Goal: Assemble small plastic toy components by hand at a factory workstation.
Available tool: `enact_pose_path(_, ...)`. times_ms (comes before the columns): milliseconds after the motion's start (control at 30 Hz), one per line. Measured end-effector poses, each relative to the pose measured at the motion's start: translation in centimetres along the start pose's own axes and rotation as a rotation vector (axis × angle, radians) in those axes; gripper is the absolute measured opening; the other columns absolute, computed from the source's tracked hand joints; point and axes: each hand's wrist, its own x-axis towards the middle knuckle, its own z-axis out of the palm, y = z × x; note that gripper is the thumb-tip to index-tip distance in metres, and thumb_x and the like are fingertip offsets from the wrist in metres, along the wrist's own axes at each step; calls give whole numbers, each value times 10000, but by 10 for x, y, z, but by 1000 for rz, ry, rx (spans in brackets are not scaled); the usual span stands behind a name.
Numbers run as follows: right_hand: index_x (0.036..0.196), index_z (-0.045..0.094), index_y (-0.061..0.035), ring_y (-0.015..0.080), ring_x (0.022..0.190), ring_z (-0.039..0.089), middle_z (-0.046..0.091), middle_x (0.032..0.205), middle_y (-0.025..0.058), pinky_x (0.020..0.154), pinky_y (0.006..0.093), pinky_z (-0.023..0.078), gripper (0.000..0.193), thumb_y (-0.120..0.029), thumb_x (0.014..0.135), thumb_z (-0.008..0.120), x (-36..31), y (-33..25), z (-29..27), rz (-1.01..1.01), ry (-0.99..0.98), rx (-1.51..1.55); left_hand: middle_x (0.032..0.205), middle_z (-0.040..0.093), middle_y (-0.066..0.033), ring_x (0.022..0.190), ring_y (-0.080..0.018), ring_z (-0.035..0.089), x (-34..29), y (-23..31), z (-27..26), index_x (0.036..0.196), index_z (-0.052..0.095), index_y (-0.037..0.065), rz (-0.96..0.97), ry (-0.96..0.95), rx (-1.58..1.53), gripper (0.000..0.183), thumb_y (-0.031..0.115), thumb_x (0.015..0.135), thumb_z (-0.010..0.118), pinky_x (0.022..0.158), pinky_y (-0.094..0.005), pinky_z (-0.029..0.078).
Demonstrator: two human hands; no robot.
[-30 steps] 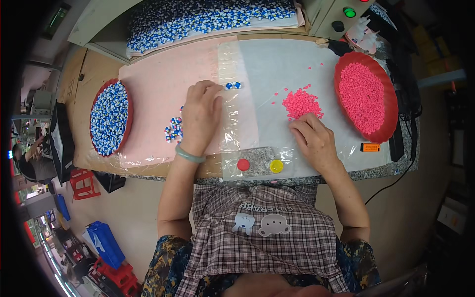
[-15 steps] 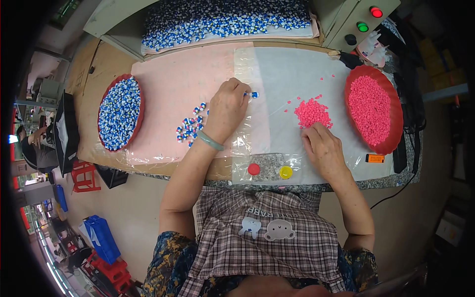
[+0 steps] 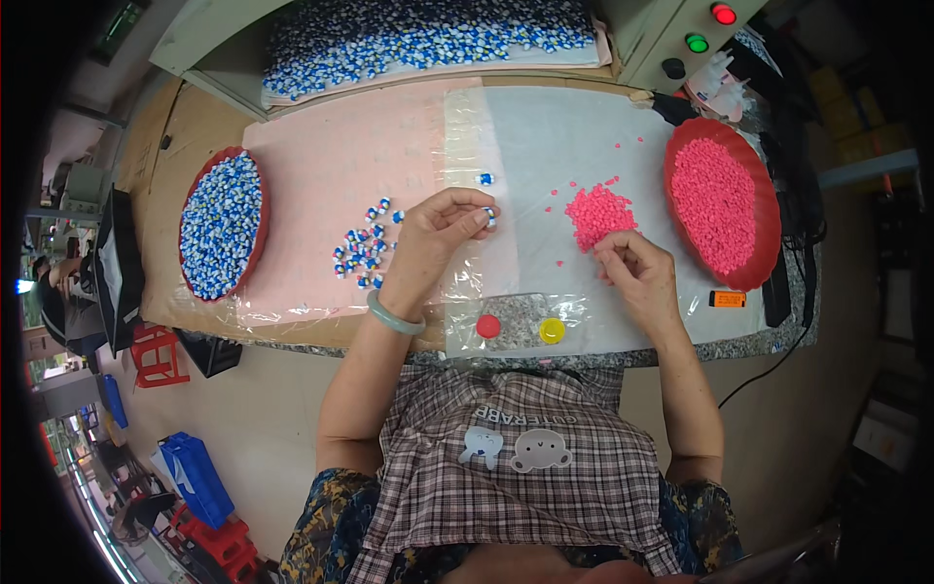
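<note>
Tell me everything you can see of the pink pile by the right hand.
The pink pile is an uneven mound of tiny, bright pink, plastic-looking pieces, too small to tell their exact shape. It lies loose on the pale sheet, left of the scalloped red dish, with stray pieces scattered around. The right hand seems to touch its near edge.

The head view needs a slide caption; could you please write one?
Left hand holds a blue-and-white piece; right hand is at the edge of a pink heap.
</note>
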Motion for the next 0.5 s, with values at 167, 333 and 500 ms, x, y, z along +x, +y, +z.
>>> enact_pose_path(167,972,682,-1,136,749,638,677,904,58,656,269,508,84,32,907,639,-3,-8,4,-283,43,-275,1020,720,-55,894,-106,647,-15,2,6,1171,690,-11,-4,29,54,234,84,958,674,836,-259,528)
enact_pose_path(333,981,695,-22,223,801,659,646,946,85,674,319,513,134,33,859,679,-5,-3,24,-404,-58,-431,1022,723,-62,869,-109,650,-27,4,13,1116,718,-15,-31,9,-4,195,88,955,678,821,-266,533)
enact_pose_path(500,987,693,-29,245,809,664,635,943,87,686,347,530,159,31,839,689,-3,-3,29,-478,-122,-479,1052,729,-81,859,-118,659,-38,7,11,1127,714,-13,-23,7,-25,195,79,961,666,816,-265,540)
